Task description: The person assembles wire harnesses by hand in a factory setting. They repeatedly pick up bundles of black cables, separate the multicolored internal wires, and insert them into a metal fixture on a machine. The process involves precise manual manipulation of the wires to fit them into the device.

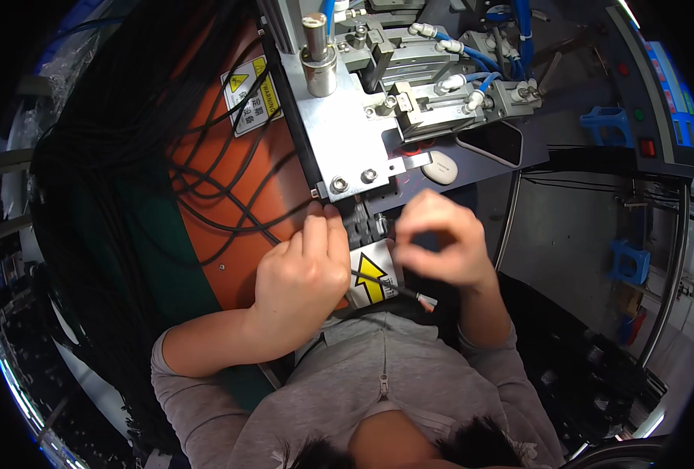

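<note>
The black cable (387,283) crossed the arrow label (373,264) from beside the left hand (304,262)—curled, grip indeterminable—to the body side of the right hand (446,241), which was half-open, nothing visibly held.

The person wears a soft grey cloth top with long sleeves (308,414), fastened down the front by a slim grey zip (384,352) with a small, shiny metal pull (383,383). Its grey collar (429,424) lies open. The creased grey left sleeve (198,414) and matching right sleeve (507,379) leave both forearms bare.
</note>
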